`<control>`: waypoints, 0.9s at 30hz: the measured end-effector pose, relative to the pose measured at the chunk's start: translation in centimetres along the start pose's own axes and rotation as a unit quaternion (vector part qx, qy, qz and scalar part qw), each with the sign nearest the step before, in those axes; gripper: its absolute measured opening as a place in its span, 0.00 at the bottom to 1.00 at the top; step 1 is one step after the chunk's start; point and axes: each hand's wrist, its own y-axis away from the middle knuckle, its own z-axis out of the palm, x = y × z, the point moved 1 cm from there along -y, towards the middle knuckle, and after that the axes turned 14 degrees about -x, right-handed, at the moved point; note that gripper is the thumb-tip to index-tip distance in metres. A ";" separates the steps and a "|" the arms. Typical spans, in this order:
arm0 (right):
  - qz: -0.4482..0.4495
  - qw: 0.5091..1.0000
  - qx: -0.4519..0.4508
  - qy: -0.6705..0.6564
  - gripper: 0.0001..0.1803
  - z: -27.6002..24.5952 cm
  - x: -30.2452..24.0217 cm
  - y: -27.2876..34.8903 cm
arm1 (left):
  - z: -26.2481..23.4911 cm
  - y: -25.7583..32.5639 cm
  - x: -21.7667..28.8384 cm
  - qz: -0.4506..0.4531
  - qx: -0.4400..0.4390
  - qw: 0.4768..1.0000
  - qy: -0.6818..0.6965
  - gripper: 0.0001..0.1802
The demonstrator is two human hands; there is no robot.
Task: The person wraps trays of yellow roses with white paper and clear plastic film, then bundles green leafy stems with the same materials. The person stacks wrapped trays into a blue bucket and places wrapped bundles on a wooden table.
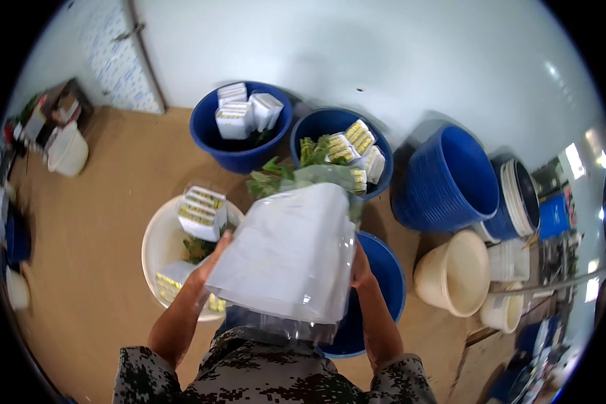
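Note:
Between my two hands is a large bundle (283,249) wrapped in white sheeting and clear plastic, with leafy green stems (274,176) sticking out at its far end. My left hand (217,257) grips its left side, and my right hand (361,268) grips its right side; the wrap hides most of the fingers. Below and left stands a white tub (156,232) holding white-wrapped bundles with yellow-and-white ends (203,207) and some leaves. Partly hidden by the bundle, a blue tub (386,269) sits near my right forearm.
By the wall, a blue tub (202,135) and a second blue tub (303,121) hold more wrapped bundles. At right are stacked blue tubs (427,178), a cream bucket (444,269) and other containers. A white bucket (68,151) stands far left, near a door (118,54).

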 end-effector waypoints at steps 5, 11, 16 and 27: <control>0.105 0.990 0.075 -0.053 0.38 -1.6 -0.4 -6.9 | -5.9 -7.7 6.6 -0.002 0.009 0.999 0.045 0.36; 0.102 0.992 0.039 -0.067 0.38 -1.1 -5.2 -16.8 | -10.4 -16.1 14.7 -0.002 0.025 1.000 0.002 0.37; 0.151 0.987 0.058 0.005 0.40 -4.8 -7.7 -27.3 | -16.8 -25.9 17.9 -0.030 0.041 0.999 0.005 0.37; 0.189 0.953 0.129 -0.200 0.36 -11.0 -10.5 -41.2 | -26.2 -47.9 23.7 -0.188 0.030 0.982 -0.009 0.38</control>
